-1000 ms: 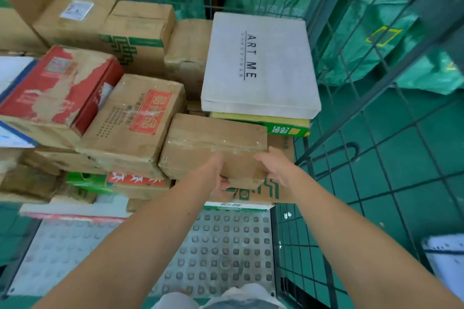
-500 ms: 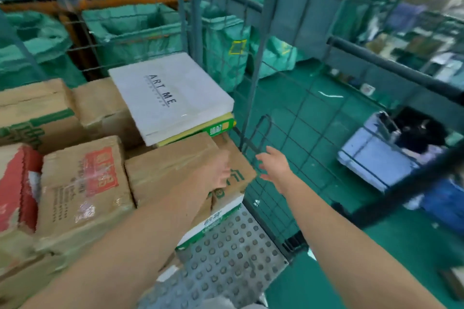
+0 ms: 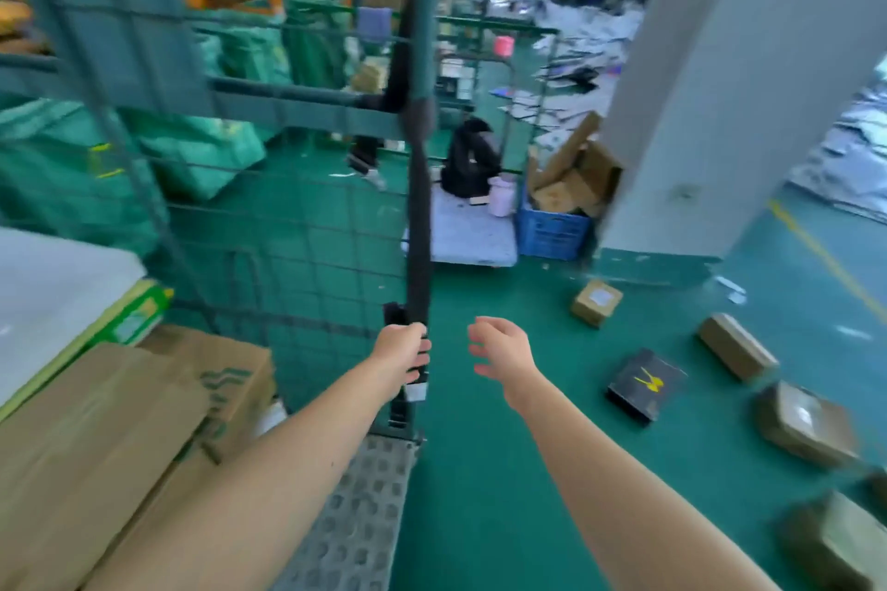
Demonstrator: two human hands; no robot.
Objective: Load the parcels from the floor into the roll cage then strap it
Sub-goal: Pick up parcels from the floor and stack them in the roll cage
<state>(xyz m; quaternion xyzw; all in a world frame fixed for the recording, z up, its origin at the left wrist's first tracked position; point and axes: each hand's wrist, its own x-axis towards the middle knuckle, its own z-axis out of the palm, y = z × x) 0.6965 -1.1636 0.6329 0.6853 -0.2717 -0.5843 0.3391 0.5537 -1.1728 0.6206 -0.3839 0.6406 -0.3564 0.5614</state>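
The cage [image 3: 288, 97] stands at the left with its front side open. Parcels [image 3: 96, 422] are stacked inside it, brown cartons with a white box [image 3: 53, 298] on top of the stack; the studded base plate [image 3: 360, 518] in front of them is bare. Loading is partly done, not complete: at least five parcels are on the floor [image 3: 480, 470] to the right, well apart from the cage. These include a small carton [image 3: 596, 302], a black box [image 3: 645, 384] and three brown cartons [image 3: 806, 422] toward the right edge. The strap [image 3: 418, 216], a black band, hangs down along the cage's front corner post. It is not run across the opening, so the strapping step is not yet done. The left hand [image 3: 402, 348] grips the strap low down, fingers curled round it. Whether the fingers also enclose the post cannot be told. The right hand [image 3: 501, 348] holds nothing; it hangs in the air just beside the left hand, with fingers relaxed and slightly bent. Judgement: the step in hand is taking up the strap. Remaining work is to move the floor parcels into the cage, then draw the strap across the open front and fasten it.
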